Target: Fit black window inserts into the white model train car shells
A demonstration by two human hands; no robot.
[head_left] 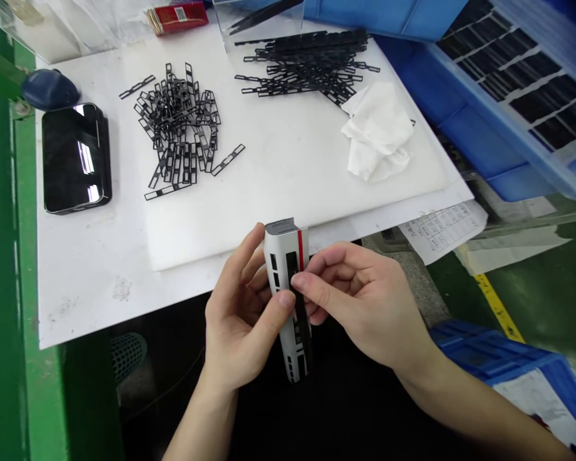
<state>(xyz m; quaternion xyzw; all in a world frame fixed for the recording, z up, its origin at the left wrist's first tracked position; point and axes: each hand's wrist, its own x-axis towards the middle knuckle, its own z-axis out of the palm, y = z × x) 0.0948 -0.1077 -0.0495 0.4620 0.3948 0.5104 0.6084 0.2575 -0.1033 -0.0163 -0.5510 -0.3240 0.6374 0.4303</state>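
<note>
A long silver casing (281, 244) with black window-like slots and a red stripe stands nearly upright at the table's front edge. My left hand (244, 314) is wrapped round its left side, thumb on the front face. My right hand (365, 294) touches the right side, thumb and fingers closed at a dark strip along the slots; whether they pinch that strip is hidden. Behind, on the white board (288, 186), lie a loose pile of small black frames (173, 121) and, further right, a heap of longer black strips (312, 64). A crumpled white cloth (379, 134) rests beside the heap.
A black glossy box (74, 159) and a dark blue rounded object (50, 88) are at the left. Clear containers and a red packet (180, 18) line the back. A blue crate (523, 83) with dark parts stands right, above handwritten paper (441, 227). Another blue crate (499, 358) is lower right.
</note>
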